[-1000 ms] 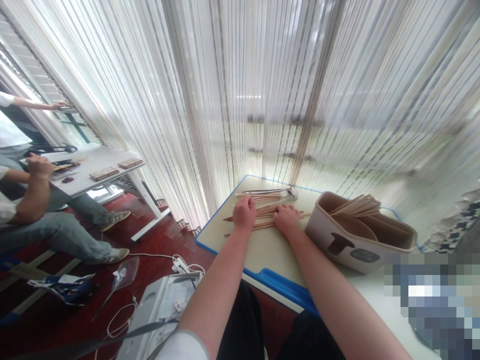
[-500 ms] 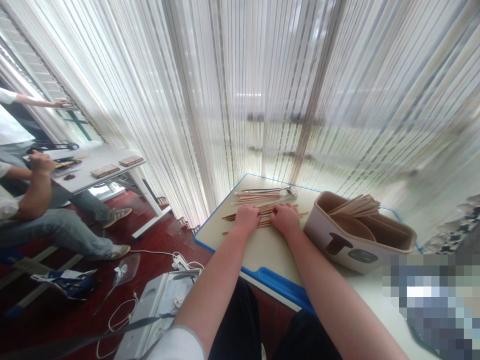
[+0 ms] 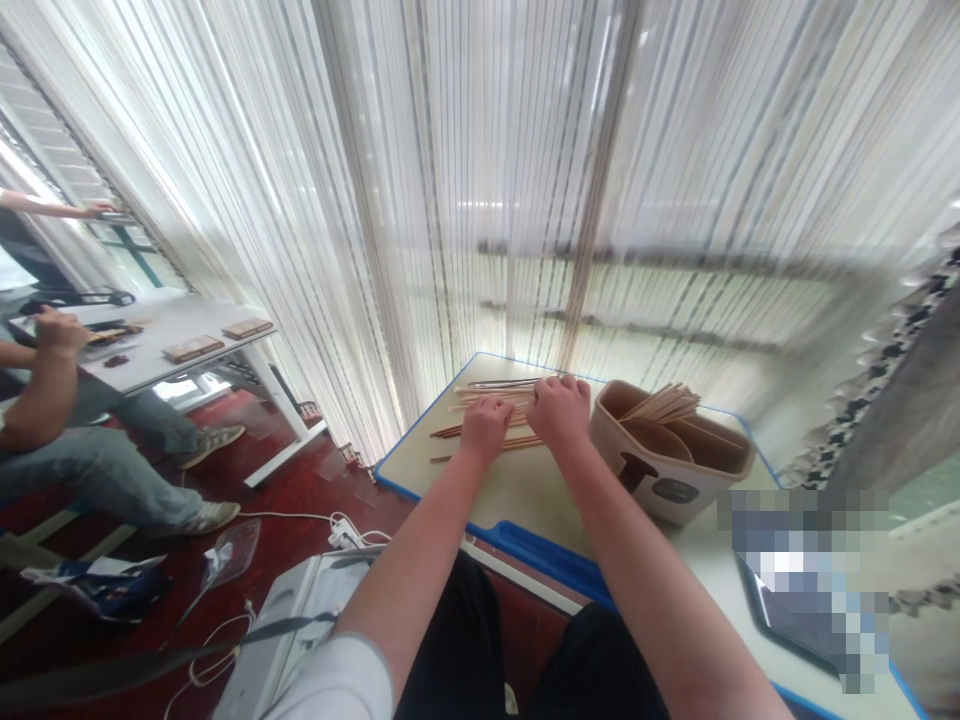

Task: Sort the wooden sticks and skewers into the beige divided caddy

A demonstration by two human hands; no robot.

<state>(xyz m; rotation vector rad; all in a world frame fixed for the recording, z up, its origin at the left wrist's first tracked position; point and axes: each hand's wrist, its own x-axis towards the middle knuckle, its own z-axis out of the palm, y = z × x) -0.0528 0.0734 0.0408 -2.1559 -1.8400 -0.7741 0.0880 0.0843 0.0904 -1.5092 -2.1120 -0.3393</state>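
Several wooden chopsticks (image 3: pixel 447 432) lie in loose rows on a cream tabletop (image 3: pixel 517 492) with a blue rim. My left hand (image 3: pixel 486 422) rests over them, its fingers curled down around some of the sticks. Just beside it, my right hand (image 3: pixel 561 405) bends its fingers over the right ends of the rows; what is under them is hidden. Slim metal utensils (image 3: pixel 499 384) lie along the far side, their right ends covered by my right hand. Right of that hand stands a beige divided caddy (image 3: pixel 679 500) with a bundle of chopsticks (image 3: pixel 664 402) in it.
A dark flat device (image 3: pixel 787 625), partly blurred out, lies at the right. Sheer curtains (image 3: pixel 420 200) hang behind the table. On the left, people sit and stand by a white table (image 3: pixel 195 310). Cables (image 3: pixel 285 516) and a white box (image 3: pixel 300 610) are on the red floor.
The view has turned slightly right. My right hand has moved farther over the rows and now covers the rounded metal utensil end that showed before. My left hand stays on the chopsticks.
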